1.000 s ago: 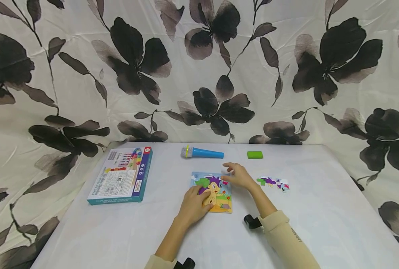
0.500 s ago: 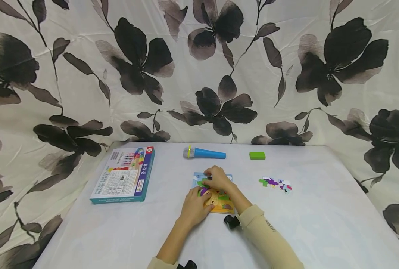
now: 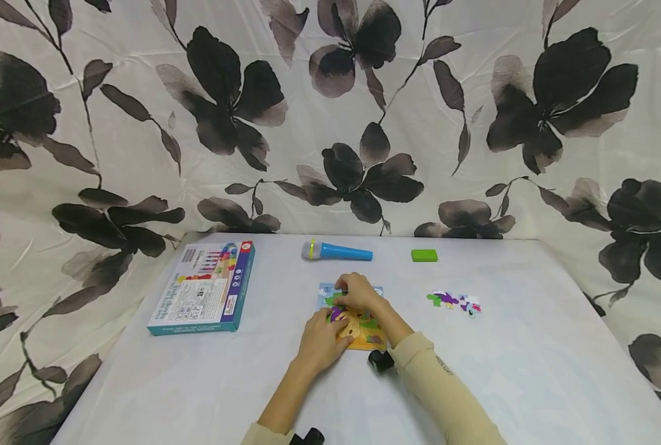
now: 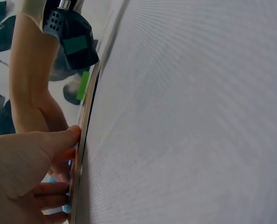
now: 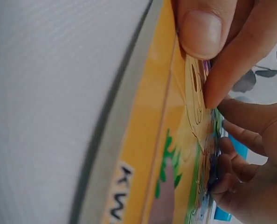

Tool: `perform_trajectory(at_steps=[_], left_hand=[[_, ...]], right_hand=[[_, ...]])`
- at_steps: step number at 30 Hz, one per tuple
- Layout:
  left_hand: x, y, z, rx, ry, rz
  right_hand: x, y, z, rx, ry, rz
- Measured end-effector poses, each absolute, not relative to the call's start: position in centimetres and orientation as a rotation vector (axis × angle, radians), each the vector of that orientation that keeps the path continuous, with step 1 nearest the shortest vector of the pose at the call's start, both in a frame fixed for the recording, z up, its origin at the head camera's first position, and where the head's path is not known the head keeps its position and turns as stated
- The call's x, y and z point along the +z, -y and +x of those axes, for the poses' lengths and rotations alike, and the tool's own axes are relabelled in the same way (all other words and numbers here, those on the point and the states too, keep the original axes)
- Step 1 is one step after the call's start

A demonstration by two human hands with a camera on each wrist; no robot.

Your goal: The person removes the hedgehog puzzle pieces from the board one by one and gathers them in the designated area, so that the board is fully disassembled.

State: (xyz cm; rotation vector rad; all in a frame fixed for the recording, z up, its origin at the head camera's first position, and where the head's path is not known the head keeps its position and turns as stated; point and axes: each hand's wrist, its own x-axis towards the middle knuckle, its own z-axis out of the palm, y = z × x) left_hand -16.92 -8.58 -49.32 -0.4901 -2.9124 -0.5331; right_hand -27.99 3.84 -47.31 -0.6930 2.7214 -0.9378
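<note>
A small cartoon jigsaw puzzle [image 3: 375,339] in a tray with a blue top and orange bottom lies mid-table in the head view. My left hand [image 3: 318,340] rests on its left part, thumb and fingers pressing the top face; the right wrist view shows the thumb [image 5: 201,32] against the picture. Over the upper part of the puzzle, my right hand [image 3: 358,292] has its fingers curled down to the surface. In the right wrist view, that hand [image 5: 255,158] pinches a dark puzzle piece [image 5: 214,170] at the board, mostly hidden by the fingers.
Several loose puzzle pieces [image 3: 454,301] lie to the right. Behind the puzzle are a blue toy microphone [image 3: 338,251] and a green block [image 3: 424,255]. A flat toy box [image 3: 202,287] is at the left. A floral cloth [image 3: 330,111] hangs behind the table.
My right hand has moved left from the puzzle's upper right corner to its upper middle, and has stayed there for the last half second. The left hand keeps its place.
</note>
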Motion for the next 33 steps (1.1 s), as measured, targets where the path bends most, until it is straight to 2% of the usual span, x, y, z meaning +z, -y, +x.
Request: perform_trajectory(at_steps=[20, 33], left_hand=[[-49.2, 8.7, -16.8, -0.582, 2.899, -0.455], [-49.4, 8.6, -17.0, -0.62, 2.918, -0.443]], right_hand=[[-47.8, -4.1, -28.2, -1.362, -2.622, -0.551], [-47.5, -6.9, -28.6, -1.57, -2.462, -0.456]])
